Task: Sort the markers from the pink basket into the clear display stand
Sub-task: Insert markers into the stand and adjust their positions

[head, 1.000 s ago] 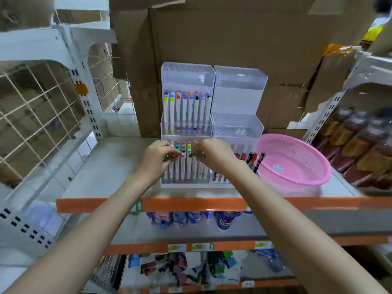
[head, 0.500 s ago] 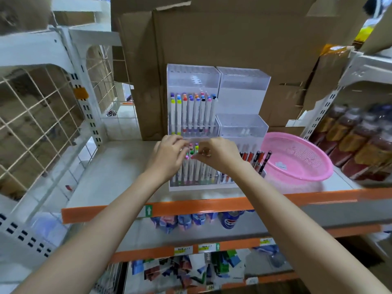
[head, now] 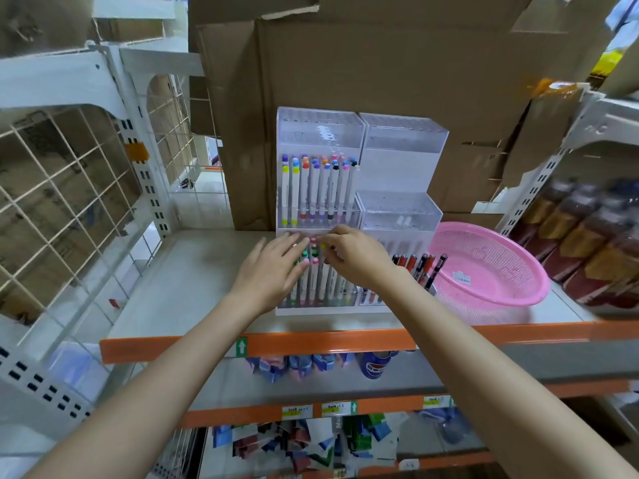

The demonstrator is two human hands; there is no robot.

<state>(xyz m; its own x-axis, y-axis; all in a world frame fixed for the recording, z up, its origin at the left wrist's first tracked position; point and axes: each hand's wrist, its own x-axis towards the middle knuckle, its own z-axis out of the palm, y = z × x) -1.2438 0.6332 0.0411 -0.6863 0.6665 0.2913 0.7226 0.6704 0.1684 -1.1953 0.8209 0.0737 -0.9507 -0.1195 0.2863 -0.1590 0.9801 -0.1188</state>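
While bare shelf lies open left of the clear display stand, cardboard boxes wall its far side and the pink basket sits just right. Markers stand upright, caps up, in its near-left tier. The left hand rests straight-fingered against them, and the right hand pinches their tops.

The shelf is a flat, pale grey board with an orange front edge. A small green label with a white arrow is fixed to that edge, left of centre. Three items rest directly on the board. The clear display stand stands at the centre, its base near the front edge. The pink basket sits just beside the stand, on its right. Brown cardboard boxes stand at the back, behind the stand.
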